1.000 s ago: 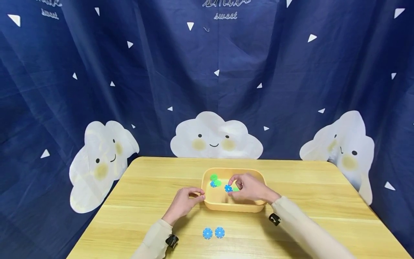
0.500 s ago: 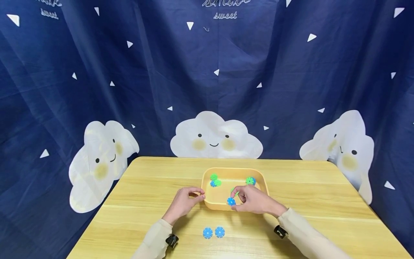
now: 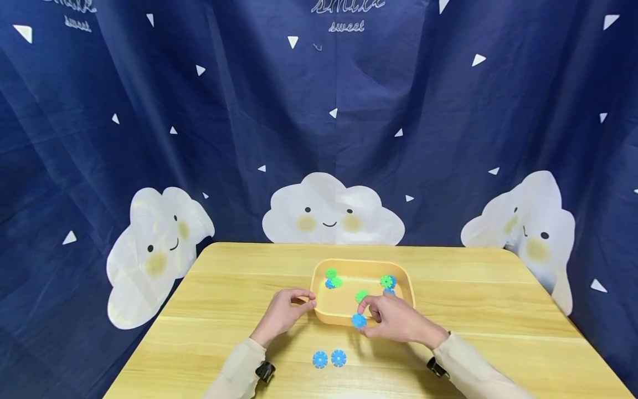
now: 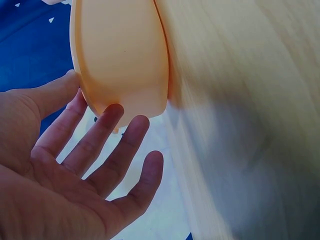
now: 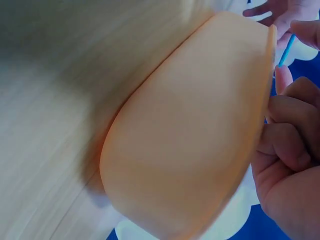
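Observation:
An orange plastic bin (image 3: 339,320) stands on the table. My left hand (image 3: 284,313) is at its left end; in the left wrist view the thumb and index finger pinch the rim, the other fingers spread. Between thumb and index finger, my right hand (image 3: 399,318) pinches a blue notched plastic disc (image 3: 358,321) at the bin's front rim. The right wrist view shows this disc edge-on. Inside the bin lie green discs (image 3: 361,296) and blue ones, some overlapping at the left and right. Two blue discs (image 3: 320,359) lie side by side in front of the bin.
The light wooden table (image 3: 224,277) has rounded far corners. A dark blue curtain (image 3: 319,138) with white clouds and triangles hangs right behind it.
The right hand has carried the blue disc from inside the bin toward the front rim. More discs at the bin's right end have come into sight. The left hand has stayed put.

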`<act>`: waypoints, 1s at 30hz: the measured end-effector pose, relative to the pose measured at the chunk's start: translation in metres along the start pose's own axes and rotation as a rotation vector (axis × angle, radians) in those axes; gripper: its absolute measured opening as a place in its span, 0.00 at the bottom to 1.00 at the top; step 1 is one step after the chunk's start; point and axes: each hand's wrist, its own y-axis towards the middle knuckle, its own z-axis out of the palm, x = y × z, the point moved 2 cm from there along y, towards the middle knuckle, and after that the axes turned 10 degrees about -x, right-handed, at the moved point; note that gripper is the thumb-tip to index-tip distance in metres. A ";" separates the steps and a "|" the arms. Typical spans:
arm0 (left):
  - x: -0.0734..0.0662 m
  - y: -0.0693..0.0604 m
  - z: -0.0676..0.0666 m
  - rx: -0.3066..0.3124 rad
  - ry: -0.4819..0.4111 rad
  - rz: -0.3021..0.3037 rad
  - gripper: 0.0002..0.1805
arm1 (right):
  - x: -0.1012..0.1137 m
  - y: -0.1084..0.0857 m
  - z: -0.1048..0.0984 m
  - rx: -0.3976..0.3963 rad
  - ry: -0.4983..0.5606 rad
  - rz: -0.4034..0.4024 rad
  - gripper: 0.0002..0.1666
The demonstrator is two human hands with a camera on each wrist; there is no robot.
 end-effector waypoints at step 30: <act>0.001 -0.001 0.000 -0.007 -0.002 0.026 0.10 | 0.004 -0.032 0.023 0.133 0.042 0.020 0.18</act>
